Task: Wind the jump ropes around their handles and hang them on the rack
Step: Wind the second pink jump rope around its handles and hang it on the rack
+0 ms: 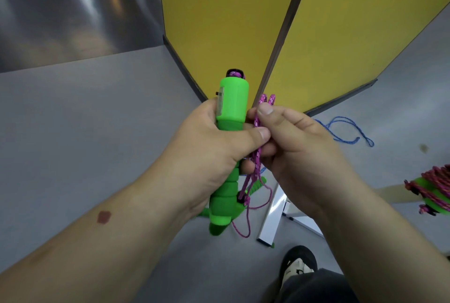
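Observation:
My left hand (pixel 211 147) grips a bright green jump-rope handle (pixel 232 105) upright at the centre of the head view, its ribbed foam lower part (pixel 222 207) sticking out below my palm. A pink braided rope (pixel 256 156) comes out of the handle's top and hangs in loops below. My right hand (pixel 299 149) pinches folded strands of this rope right beside the handle, two small loops poking above my fingers. A second green handle (pixel 258 184) dangles behind, partly hidden. At the right edge hangs a wound green-and-pink rope bundle (pixel 433 190).
A blue rope (pixel 345 130) lies loose on the grey floor by the yellow partition panels (pixel 231 23). A white metal stand foot (pixel 272 215) sits on the floor below my hands. My shoe (pixel 298 265) is at the bottom.

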Available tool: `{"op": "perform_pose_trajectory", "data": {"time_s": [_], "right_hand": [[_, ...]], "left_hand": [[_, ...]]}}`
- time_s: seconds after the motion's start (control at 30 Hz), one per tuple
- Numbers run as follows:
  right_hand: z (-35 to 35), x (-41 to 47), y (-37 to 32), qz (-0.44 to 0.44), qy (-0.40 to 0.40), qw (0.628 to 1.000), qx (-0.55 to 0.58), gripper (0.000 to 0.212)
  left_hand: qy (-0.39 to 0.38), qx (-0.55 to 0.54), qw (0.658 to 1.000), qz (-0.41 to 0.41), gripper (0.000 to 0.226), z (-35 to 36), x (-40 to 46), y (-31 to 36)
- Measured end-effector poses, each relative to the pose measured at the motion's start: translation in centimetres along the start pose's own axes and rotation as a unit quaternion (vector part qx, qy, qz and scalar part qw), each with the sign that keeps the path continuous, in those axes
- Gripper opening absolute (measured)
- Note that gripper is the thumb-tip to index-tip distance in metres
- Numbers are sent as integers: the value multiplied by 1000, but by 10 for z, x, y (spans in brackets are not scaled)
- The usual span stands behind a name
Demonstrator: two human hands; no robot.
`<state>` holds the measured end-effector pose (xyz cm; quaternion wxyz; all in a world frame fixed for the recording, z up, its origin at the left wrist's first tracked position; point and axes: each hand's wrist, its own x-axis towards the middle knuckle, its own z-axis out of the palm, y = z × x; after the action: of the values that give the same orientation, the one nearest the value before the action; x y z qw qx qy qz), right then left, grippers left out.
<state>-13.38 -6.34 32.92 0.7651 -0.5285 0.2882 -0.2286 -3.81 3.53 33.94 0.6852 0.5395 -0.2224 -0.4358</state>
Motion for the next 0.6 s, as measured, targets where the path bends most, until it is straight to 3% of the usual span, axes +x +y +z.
{"op": "perform_pose_trajectory", "data": {"time_s": [0.13, 0.27, 0.4, 0.5, 0.6], "right_hand": [[2, -2, -2, 56, -60, 997, 6, 27], [-7, -5, -6, 114, -167, 969, -139, 16], [-7, -7, -7, 68, -150, 972, -168, 14], [-7, -4, -7, 22, -101, 991, -88, 20], [-6, -2, -10, -31, -66, 997, -33, 13]], "left_hand": [[57, -34, 998, 4, 29, -3, 4, 4], [114, -62, 992, -14, 35, -13, 10, 6], [120, -34, 992, -2, 30, -17, 10, 5], [105, -7, 994, -6, 15, -15, 7, 4], [43, -4, 999, -29, 11, -12, 3, 1]]}}
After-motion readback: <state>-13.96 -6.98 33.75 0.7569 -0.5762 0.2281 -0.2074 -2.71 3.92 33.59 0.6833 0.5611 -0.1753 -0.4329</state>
